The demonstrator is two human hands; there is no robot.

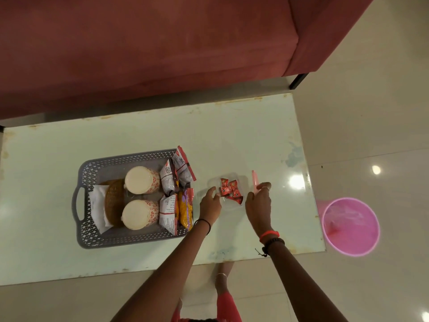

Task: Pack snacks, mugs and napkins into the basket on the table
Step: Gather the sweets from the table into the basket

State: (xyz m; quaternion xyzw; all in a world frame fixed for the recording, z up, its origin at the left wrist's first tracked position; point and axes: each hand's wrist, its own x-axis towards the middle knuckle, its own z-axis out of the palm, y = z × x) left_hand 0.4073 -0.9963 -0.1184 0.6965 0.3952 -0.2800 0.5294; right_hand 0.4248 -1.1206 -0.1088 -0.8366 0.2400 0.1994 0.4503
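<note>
A grey perforated basket (pixel 91 169) sits left of centre on the glass table (pixel 232 131). In it are two upturned cream mugs (pixel 141 180) (pixel 139 214), white napkins (pixel 97 208), a brown woven mat (pixel 113 199), white-and-red snack packets (pixel 170 178) (pixel 168 212) and an orange packet (pixel 186 209). Just right of the basket stands a clear plastic container (pixel 232 204) with several small red sweet packets (pixel 229 190). My left hand (pixel 210 205) grips its left rim. My right hand (pixel 258 203) is at its right side, fingers closed on a pink piece (pixel 254 178); what this piece is I cannot tell.
A dark red sofa (pixel 139 54) runs along the table's far side. A pink bin (pixel 351 226) stands on the tiled floor beyond the table's right edge. Bright light reflections (pixel 296 182) lie on the glass near my right hand. My feet (pixel 222 282) show below the near edge.
</note>
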